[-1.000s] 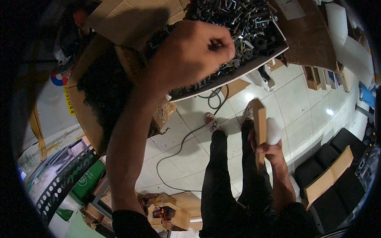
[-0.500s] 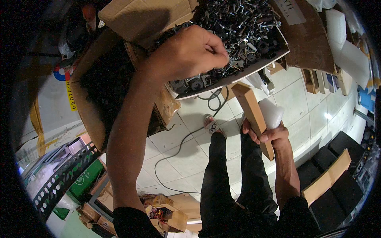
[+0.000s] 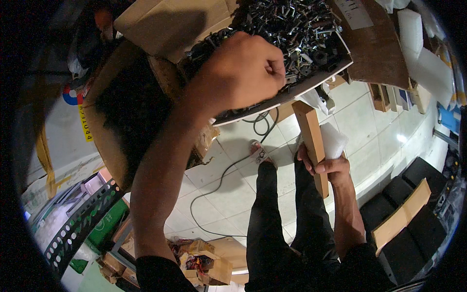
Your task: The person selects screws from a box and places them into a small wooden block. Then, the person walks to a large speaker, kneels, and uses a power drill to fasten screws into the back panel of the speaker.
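Note:
My left hand (image 3: 248, 73) is closed, fingers curled under, above a box heaped with screws (image 3: 296, 29) and other small dark metal parts. Whatever its fingertips may grip is hidden. Lower right, my right hand (image 3: 333, 165) grips a long narrow brown cardboard box (image 3: 311, 134), fingers on one side and thumb on the other. A white foam block (image 3: 333, 140) is also in that hand, alongside the narrow box. The narrow box points up toward the near rim of the screw box (image 3: 287, 97).
At left stands an open cardboard box (image 3: 99, 146) with a dark inside. A black cable (image 3: 219, 187) snakes across the tiled floor near my feet. Black padded blocks (image 3: 408, 243) with a cardboard strip lie at right. White foam pieces (image 3: 430, 70) lean at upper right.
My left hand has shifted slightly right and turned, still closed over the screws. The narrow cardboard box has swung a little more upright in my right hand.

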The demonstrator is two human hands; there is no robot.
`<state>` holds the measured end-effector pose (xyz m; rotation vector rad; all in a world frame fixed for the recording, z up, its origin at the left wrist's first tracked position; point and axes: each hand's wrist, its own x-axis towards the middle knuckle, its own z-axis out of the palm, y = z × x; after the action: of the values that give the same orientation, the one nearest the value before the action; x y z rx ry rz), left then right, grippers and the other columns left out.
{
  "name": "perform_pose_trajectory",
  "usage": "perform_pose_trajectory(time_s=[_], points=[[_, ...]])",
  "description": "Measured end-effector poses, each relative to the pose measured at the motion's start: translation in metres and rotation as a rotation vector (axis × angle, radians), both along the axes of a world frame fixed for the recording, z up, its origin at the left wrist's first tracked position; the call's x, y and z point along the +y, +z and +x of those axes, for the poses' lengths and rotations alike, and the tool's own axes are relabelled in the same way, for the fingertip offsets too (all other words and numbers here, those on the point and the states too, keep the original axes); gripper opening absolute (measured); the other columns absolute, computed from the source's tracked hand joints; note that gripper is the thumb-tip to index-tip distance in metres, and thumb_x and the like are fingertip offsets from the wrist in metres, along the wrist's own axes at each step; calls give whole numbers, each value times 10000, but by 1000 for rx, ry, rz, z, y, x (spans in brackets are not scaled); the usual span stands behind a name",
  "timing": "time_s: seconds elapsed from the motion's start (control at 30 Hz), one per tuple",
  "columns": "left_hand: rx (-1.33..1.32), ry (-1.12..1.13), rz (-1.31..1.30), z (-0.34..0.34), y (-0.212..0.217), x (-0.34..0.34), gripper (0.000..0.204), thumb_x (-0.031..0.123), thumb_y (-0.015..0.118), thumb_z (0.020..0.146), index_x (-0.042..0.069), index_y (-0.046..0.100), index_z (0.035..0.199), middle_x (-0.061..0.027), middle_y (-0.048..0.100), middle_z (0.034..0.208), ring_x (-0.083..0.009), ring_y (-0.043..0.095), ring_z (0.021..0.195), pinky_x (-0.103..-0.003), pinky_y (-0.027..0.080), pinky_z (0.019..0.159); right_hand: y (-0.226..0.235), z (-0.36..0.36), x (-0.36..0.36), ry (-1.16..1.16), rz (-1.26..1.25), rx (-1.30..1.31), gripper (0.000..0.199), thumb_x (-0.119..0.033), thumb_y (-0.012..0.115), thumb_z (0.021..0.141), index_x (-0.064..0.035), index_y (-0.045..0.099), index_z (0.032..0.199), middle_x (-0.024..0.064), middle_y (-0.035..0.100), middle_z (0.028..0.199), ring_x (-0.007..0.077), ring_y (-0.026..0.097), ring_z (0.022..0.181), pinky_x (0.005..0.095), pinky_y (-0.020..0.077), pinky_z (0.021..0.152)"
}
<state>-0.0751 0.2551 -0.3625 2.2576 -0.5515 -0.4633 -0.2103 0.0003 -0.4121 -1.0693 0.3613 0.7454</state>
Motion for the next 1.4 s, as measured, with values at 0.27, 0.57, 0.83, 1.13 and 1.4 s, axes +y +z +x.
perform_pose_trajectory(time_s=[0.27, 0.57, 0.83, 1.13, 1.4], points=[[675, 90, -392, -1, 15, 9, 260, 264, 662, 820, 4, 665, 817, -56, 651, 761, -119, 597, 682, -252, 487, 642, 1, 15, 9, -35, -158, -129, 766, -257, 739, 400, 34, 537, 1079, 139, 616, 773, 169, 522, 512, 271, 433, 497], [610, 34, -365, -2, 10, 12, 163, 144, 690, 818, -13, 664, 850, -72, 672, 796, -130, 619, 704, -261, 502, 661, 12, 26, 4, 66, -90, -203, 825, -30, 769, 531, -28, 445, 1290, 147, 627, 998, 221, 617, 893, 326, 502, 724], [-189, -243, -357, -1, 3, 6, 145, 153, 737, 742, 43, 704, 831, -101, 687, 750, -185, 659, 669, -289, 511, 580, -14, 9, -25, 52, -160, -198, 969, 89, 737, 492, -73, 384, 1379, 170, 536, 1233, 284, 532, 1141, 396, 458, 919], [-326, -239, -197, -14, 6, -4, 145, 101, 724, 746, 13, 677, 851, -111, 672, 791, -214, 654, 725, -322, 526, 642, -11, 12, -12, -82, -279, -189, 797, -169, 845, 364, -23, 557, 1093, 136, 649, 847, 250, 643, 761, 368, 511, 700], [-308, -285, -118, -14, 3, -1, 123, 73, 702, 754, 1, 654, 841, -115, 645, 769, -249, 627, 724, -334, 508, 660, -6, 7, -6, -111, -278, -114, 807, -213, 855, 371, -49, 560, 1104, 136, 653, 849, 265, 644, 744, 394, 516, 692]])
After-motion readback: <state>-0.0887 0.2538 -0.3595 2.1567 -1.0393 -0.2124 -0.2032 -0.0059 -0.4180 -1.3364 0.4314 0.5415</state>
